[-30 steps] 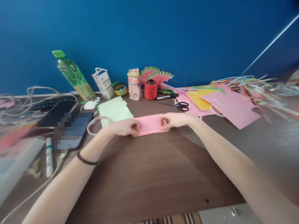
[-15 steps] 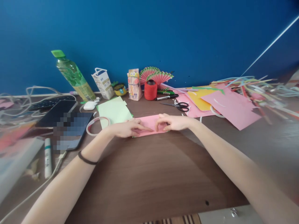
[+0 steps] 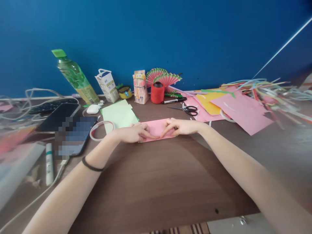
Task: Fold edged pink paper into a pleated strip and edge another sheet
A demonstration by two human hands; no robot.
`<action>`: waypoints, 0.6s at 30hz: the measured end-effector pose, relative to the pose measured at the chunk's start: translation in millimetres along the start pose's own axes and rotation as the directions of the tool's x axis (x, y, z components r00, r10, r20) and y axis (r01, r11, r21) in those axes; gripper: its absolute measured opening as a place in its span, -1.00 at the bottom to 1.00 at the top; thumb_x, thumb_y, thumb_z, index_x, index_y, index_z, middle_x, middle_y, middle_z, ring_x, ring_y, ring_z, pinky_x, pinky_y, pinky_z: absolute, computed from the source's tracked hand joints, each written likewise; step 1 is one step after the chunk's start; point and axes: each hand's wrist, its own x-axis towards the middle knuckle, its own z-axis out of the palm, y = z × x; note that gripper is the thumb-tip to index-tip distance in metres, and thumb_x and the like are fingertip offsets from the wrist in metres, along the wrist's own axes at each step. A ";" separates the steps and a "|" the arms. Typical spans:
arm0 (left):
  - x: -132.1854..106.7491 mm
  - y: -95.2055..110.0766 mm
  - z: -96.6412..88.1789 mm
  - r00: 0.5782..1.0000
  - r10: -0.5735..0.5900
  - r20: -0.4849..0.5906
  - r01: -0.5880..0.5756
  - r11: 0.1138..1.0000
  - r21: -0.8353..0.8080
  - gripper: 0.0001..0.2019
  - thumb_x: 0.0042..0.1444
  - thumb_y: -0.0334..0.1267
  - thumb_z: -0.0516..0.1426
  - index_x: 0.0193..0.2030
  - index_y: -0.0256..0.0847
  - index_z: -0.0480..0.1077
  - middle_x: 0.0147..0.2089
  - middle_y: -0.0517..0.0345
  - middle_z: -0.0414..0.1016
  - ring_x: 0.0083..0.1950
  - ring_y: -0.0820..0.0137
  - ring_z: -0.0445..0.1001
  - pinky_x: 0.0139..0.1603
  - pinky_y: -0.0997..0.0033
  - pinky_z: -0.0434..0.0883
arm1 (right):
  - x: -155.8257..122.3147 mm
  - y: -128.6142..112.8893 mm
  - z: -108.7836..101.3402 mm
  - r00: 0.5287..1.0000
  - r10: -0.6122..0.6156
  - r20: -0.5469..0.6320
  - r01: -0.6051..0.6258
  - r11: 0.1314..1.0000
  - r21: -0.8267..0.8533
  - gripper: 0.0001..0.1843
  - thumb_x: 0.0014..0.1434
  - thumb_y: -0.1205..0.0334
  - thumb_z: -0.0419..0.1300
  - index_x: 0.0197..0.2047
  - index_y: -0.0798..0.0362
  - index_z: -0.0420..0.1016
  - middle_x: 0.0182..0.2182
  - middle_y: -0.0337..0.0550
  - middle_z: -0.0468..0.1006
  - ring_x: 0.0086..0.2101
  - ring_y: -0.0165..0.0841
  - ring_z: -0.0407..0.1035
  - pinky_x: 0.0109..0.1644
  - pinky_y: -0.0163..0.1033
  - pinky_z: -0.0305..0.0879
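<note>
My left hand (image 3: 133, 132) and right hand (image 3: 184, 126) press on the pink paper (image 3: 157, 125), which lies on the table (image 3: 156, 175) in front of me, one long edge toward me. My forefingers (image 3: 153, 136) stretch along that edge, their tips close together near its middle; whether either hand also pinches the paper, I cannot tell. Green sheets (image 3: 119, 113) lie beyond my left hand, the tape (image 3: 91, 133) near that wrist, and the scissors (image 3: 191, 110) lie beyond my right hand

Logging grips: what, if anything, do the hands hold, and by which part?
Pink paper, pressed along its near edge: left hand toward its left, right hand toward its right; pinching can't be confirmed.
</note>
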 end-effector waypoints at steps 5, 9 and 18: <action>-0.4 -5.0 -0.2 0.998 0.055 -0.021 -0.056 0.996 -0.067 -0.59 0.09 -0.27 -0.02 0.08 0.17 0.30 -0.26 0.21 0.13 -0.11 0.41 0.13 0.02 0.48 0.07 | 0.1 1.5 -0.9 1.000 0.003 -0.021 -0.003 1.000 0.017 -0.68 0.02 0.38 0.11 -0.16 -0.06 0.53 -0.30 -0.20 0.24 -0.21 -0.34 0.14 -0.04 -0.19 0.08; -0.7 -10.2 -1.8 0.994 0.098 -0.053 -0.107 0.975 -0.196 -0.67 0.04 -0.27 0.03 -0.05 -0.04 0.44 -0.21 0.17 0.24 -0.10 0.41 0.22 -0.05 0.52 0.17 | -0.7 2.9 -1.1 0.999 0.009 -0.042 -0.005 0.997 0.082 -0.77 -0.02 0.39 0.14 -0.27 0.04 0.53 -0.30 -0.20 0.25 -0.24 -0.37 0.18 -0.11 -0.24 0.14; -2.5 -7.2 -5.3 0.997 0.010 -0.078 -0.018 0.994 -0.107 -0.83 0.01 -0.21 0.08 -0.36 -0.20 0.47 -0.33 0.13 0.31 -0.14 0.34 0.23 -0.07 0.46 0.16 | -4.4 7.2 0.6 0.985 0.121 -0.124 -0.130 0.989 -0.070 -0.83 -0.02 0.10 0.20 -0.35 -0.01 0.45 -0.19 -0.14 0.23 -0.06 -0.18 0.07 0.07 -0.06 0.02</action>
